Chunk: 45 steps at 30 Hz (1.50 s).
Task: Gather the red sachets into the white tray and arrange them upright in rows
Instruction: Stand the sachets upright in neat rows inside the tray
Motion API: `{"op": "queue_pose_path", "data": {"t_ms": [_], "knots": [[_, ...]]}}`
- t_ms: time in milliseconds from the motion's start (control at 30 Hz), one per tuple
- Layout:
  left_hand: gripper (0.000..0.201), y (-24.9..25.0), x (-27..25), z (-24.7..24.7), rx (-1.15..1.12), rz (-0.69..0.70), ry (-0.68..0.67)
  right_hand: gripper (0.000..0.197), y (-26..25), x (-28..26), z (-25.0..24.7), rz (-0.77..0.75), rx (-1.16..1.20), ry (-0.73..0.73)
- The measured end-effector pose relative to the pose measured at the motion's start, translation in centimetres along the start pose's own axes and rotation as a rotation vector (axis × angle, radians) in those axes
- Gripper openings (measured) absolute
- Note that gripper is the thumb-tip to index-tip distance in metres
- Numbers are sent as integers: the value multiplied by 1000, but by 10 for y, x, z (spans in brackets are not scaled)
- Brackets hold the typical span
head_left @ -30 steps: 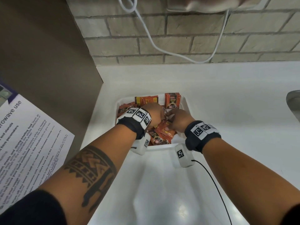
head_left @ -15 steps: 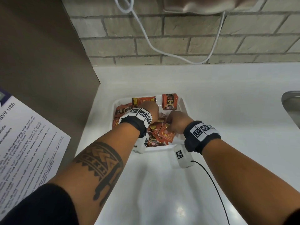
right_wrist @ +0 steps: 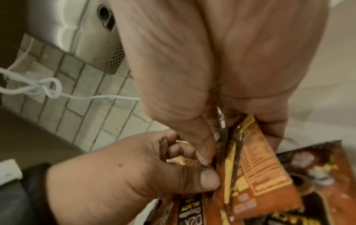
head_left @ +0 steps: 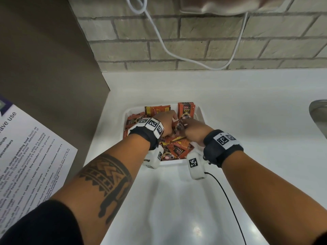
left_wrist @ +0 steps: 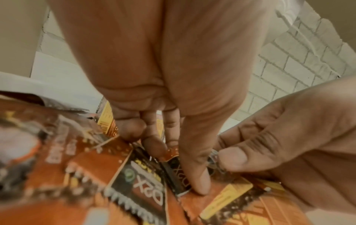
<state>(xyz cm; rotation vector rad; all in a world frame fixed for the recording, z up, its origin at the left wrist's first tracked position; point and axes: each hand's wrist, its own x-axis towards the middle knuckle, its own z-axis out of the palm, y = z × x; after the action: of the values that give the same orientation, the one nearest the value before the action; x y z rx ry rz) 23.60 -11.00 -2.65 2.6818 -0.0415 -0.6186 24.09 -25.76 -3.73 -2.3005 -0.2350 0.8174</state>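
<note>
Countertop (head_left: 230, 96), white and glossy, runs below a grey brick wall (head_left: 194, 45), with a brown panel (head_left: 53, 68) on its left edge and a printed notice (head_left: 26, 156) lower left. A white cable (head_left: 169, 52) droops across the bricks from a metal appliance (head_left: 221, 6). The white tray (head_left: 200, 112) sits on the counter near the panel, and the red sachets (head_left: 177, 149) lie in it in a loose, overlapping heap; a few sachets (head_left: 185, 110) stand upright against the far wall. Both hands work inside the tray, touching each other over the heap. The right hand (head_left: 194, 131) has its thumb and curled fingers closed round a small bunch of sachets (right_wrist: 256, 167) held on edge. The left hand (head_left: 166, 121) has its fingers curled down among the sachets, thumb (left_wrist: 198, 175) pressing on one; whether it actually grips any cannot be told.
</note>
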Motion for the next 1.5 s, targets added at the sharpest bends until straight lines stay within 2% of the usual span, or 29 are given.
{"op": "queue_pose_path", "data": {"t_ms": [100, 233, 367, 400, 533, 667, 933, 1067, 1167, 1233, 1367, 1500], "knots": [[74, 1, -5, -3, -12, 39, -43, 27, 2, 6, 2, -7, -68, 50], [74, -2, -9, -4, 17, 26, -85, 14, -5, -7, -7, -13, -92, 101], [58, -6, -11, -2, 67, 37, -94, 13, -12, -19, -29, -15, -134, 231], [55, -6, -12, 0, 79, 48, -98, 13, -14, -22, -33, 9, -149, 195], [49, -3, -14, 3, 145, 84, -114, 17, -16, -33, -20, 153, -249, -110], [48, 3, -15, 2, 181, 82, -158, 26, -11, -28, -2, 145, -433, -104], [54, 11, -21, 9, 244, 70, -192, 41, -13, -28, -2, 142, -497, -112], [60, 12, -23, 8, 273, 77, -193, 44, -21, -37, -7, 114, -425, -75], [62, 10, -22, 4, 258, 78, -206, 38, -24, -45, -16, 97, -365, -68], [60, 9, -22, 2, 260, 82, -203, 34, -28, -46, -26, 101, -329, -22], [51, 6, -22, -1, 227, 104, -150, 34, -33, -48, -51, 67, -331, 160], [42, 5, -22, 1, 195, 125, -131, 30, -25, -48, -59, 71, -259, 224]]}}
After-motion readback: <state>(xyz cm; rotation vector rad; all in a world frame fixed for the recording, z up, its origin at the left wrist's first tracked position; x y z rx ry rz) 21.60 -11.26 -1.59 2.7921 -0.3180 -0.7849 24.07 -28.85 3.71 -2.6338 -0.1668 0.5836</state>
